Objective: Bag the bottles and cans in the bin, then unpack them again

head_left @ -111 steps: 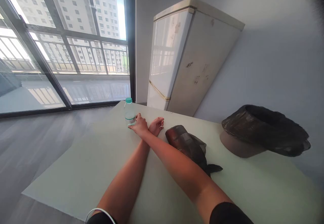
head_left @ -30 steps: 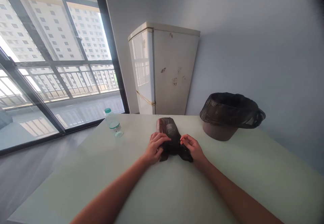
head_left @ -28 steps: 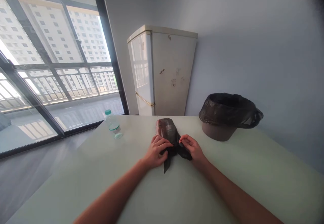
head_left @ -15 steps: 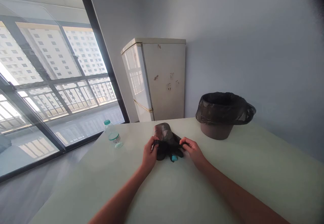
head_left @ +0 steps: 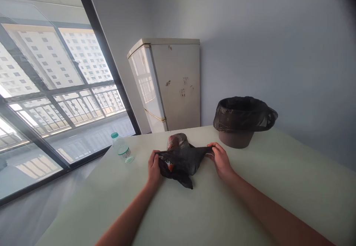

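Note:
A black plastic bag [head_left: 187, 160] lies on the pale table, its upper part stretched sideways between my hands. My left hand [head_left: 154, 168] pinches the bag's left edge. With fingers closed, my right hand [head_left: 221, 160] grips the opposite edge, pulled out to a narrow strip. Something reddish shows through the thin plastic at the far end of the bag. Near my left hand a small orange-red item [head_left: 170, 167] shows at a gap in the bag; what it is I cannot make out. Other contents are hidden.
A clear plastic bottle [head_left: 122, 149] with a green cap stands at the table's left edge. At the back right stands a brown bin [head_left: 236, 139] lined with a black bag. Beyond the table are a white refrigerator [head_left: 178, 86] and a glass sliding door.
My hands have moved apart, spreading the bag wider. The blue-green item seen below the bag is now out of sight, and an orange-red one shows. The view has shifted slightly.

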A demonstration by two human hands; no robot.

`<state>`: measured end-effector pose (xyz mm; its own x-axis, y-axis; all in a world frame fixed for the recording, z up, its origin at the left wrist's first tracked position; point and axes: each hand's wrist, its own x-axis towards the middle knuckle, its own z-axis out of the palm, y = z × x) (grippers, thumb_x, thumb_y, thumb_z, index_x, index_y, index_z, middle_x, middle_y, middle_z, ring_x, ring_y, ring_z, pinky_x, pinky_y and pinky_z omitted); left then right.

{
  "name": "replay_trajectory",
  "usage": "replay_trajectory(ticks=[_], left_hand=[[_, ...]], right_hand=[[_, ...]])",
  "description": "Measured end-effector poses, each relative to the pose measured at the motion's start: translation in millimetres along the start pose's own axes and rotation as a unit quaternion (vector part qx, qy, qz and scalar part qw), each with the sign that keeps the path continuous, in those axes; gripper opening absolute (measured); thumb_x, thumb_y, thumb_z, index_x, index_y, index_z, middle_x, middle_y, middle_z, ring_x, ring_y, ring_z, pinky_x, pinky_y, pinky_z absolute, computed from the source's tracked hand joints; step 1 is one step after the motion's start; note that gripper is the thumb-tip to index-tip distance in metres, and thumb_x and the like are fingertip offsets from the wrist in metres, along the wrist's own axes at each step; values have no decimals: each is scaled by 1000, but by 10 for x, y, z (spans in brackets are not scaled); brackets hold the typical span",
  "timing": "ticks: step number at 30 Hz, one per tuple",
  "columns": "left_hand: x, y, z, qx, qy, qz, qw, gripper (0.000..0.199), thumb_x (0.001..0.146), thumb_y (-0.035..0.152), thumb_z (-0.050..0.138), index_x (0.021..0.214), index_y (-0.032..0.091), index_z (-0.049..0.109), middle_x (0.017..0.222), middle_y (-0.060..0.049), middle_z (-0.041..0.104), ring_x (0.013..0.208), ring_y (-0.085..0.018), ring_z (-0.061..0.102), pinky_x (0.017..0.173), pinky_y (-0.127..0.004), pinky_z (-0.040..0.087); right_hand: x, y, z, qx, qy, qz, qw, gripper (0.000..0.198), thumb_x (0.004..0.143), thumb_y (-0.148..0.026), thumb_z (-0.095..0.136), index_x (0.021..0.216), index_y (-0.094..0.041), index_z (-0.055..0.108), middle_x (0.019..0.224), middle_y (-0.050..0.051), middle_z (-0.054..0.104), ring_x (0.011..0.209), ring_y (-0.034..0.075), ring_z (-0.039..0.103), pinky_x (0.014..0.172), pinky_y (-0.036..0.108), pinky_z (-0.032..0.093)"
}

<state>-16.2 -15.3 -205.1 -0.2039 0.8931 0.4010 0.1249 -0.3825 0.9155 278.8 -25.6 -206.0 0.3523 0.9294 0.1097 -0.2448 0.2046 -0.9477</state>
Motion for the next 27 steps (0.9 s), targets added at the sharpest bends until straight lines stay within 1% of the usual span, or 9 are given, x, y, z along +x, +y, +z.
replay_trajectory(ticks=[3,7,10,13,16,18,21,24,27], left_hand=[[-14,-65,21,-3,1,-29,1000,32,96,50,53,89,21,63,86,0,63,84,-19,56,80,-27,47],[-54,-51,57,10,-10,-34,999,33,96,50,52,86,20,62,84,0,62,82,-18,55,78,-27,47],[-57,-46,69,16,-19,-36,999,32,96,49,52,86,20,60,78,1,60,76,-17,53,72,-26,46],[-45,-58,71,19,-32,-36,999,31,95,49,53,85,20,59,76,1,59,73,-16,53,68,-25,45],[-45,-61,73,18,-44,-33,998,25,93,44,55,89,20,60,78,1,61,75,-17,55,70,-26,47],[-55,-55,74,17,-60,-25,998,17,92,37,55,96,21,60,84,1,64,80,-17,59,75,-27,49],[-76,-29,74,41,-84,-5,996,21,91,25,52,110,23,60,99,-1,68,94,-19,64,87,-31,51],[-102,43,59,93,-78,52,991,35,94,20,49,127,25,57,119,-6,67,111,-21,64,101,-38,49],[-153,165,30,142,-80,168,972,35,99,21,48,132,24,58,132,-10,61,124,-24,58,109,-43,46]], right_hand=[[-36,-17,37,16,-9,-19,1000,47,73,-31,65,120,-28,59,127,5,62,99,21,66,87,37,58],[-139,-94,100,-64,-38,-136,988,86,70,-17,67,150,-32,39,157,10,41,112,21,64,103,40,52],[-209,-170,122,-119,-18,-225,967,68,75,-18,69,139,-28,46,153,13,41,106,20,63,98,40,53],[-205,-196,95,-205,20,-271,940,19,78,-28,72,90,-23,58,124,10,53,89,20,58,81,37,53],[-135,-145,50,-244,-9,-215,946,37,90,-42,63,61,-21,52,92,7,53,82,21,53,78,37,50],[-84,-85,36,-218,-51,-160,961,43,96,-48,55,63,-21,54,84,6,56,81,21,55,78,37,49],[-59,8,52,-190,-109,-135,966,19,92,-40,58,96,-22,63,94,7,66,88,23,62,81,37,52],[-102,76,85,-206,-143,-151,956,47,81,-27,62,127,-23,53,107,8,68,96,25,65,83,37,52],[-155,93,100,-267,-133,-162,941,40,76,-23,60,115,-21,58,103,8,68,92,26,65,82,39,52]])
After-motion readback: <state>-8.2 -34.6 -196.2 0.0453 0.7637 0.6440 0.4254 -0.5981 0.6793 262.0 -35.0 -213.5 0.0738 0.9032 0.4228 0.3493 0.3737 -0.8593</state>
